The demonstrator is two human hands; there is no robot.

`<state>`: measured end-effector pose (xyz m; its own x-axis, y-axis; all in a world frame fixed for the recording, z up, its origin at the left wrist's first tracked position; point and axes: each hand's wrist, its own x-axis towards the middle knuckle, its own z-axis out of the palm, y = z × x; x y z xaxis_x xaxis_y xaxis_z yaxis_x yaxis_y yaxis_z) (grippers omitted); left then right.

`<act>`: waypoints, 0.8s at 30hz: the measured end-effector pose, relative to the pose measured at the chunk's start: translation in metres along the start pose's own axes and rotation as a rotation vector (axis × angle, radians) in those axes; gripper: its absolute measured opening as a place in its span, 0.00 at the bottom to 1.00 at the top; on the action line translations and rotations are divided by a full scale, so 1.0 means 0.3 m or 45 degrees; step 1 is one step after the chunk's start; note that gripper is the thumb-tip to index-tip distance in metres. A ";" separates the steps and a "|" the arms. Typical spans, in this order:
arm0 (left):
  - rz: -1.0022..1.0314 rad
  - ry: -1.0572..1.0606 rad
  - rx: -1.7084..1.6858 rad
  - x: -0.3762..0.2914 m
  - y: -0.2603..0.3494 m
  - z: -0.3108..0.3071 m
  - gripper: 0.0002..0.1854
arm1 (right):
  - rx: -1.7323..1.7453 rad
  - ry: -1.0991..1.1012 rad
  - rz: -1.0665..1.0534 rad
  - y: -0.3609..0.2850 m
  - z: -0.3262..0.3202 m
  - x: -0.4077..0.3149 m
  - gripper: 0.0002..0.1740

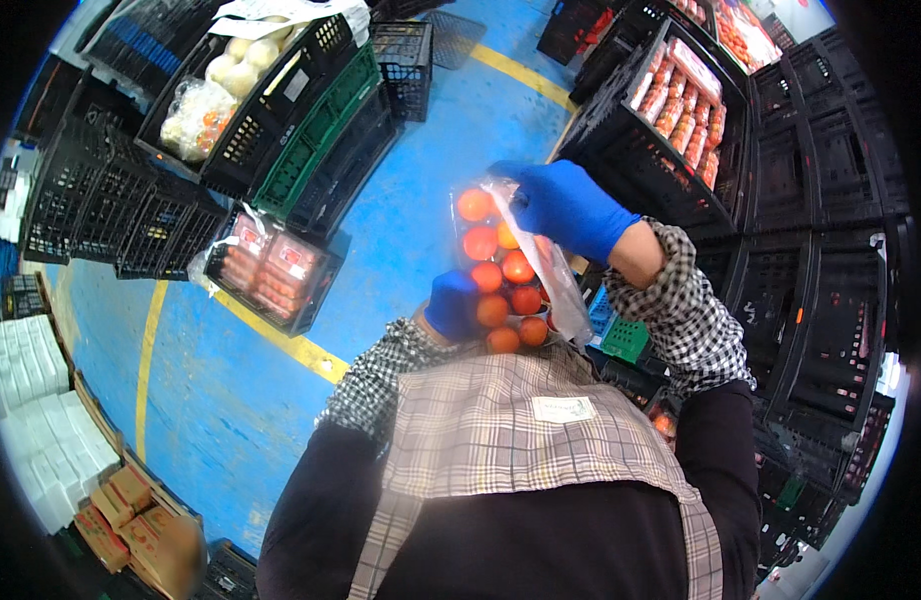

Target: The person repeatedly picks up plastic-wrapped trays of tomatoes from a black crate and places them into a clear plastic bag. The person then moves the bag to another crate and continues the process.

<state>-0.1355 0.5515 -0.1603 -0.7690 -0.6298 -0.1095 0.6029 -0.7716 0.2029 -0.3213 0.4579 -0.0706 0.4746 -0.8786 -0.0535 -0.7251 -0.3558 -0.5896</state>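
Note:
A clear plastic package of tomatoes (516,267) is held in front of my apron, in the middle of the view. My left hand (453,306), in a blue glove, grips its left side near the lower end. At the upper right my right hand (569,206), also blue-gloved, pinches the package's top edge. From that hand a strip of gathered clear film (539,266) runs down along the right side of the tomatoes. Several round red and orange tomatoes show through the film in rows. The fingertips of both hands are partly hidden.
Black crates of packed tomatoes (682,112) stand at upper right. On the left are a crate of pale round produce (243,67), a green crate (318,131) and a low crate of wrapped packs (273,270) on the blue floor (400,202). Cardboard boxes (134,525) lie lower left.

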 end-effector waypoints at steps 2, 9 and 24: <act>-0.036 -0.040 0.025 0.003 0.000 -0.033 0.42 | 0.165 -0.030 0.025 0.001 -0.047 -0.009 0.28; -0.113 -0.069 0.124 0.013 0.022 0.041 0.43 | 0.714 -0.149 0.320 0.080 -0.089 -0.043 0.28; 0.269 -0.010 -0.077 0.026 -0.009 -0.117 0.38 | 0.105 0.274 0.433 0.373 -0.250 -0.150 0.36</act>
<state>-0.1357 0.5454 -0.1958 -0.6260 -0.7773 -0.0634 0.7620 -0.6269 0.1620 -0.4613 0.4336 -0.0738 0.0931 -0.9914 -0.0921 -0.7762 -0.0143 -0.6303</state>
